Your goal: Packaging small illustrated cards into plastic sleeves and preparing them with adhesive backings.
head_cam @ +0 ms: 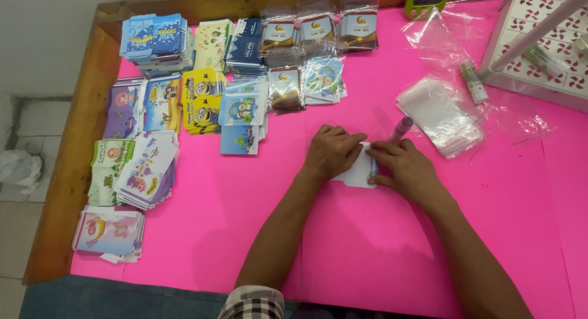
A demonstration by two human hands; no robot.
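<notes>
Counter (380, 258) under pink sheet, wooden rim along left and far edges. Open pink space near and right of hands. Card stacks (184, 92) crowd far left; bag pile (442, 114) just right of hands; tube (473, 81) beyond it.

Left hand (331, 152) palm down, fingers curled, pressing white card (361, 172). Right hand (407, 167) palm down, fingertips on card's right edge, maybe pinching it. Card flat at counter centre, between both hands. Forearms angled inward.
</notes>
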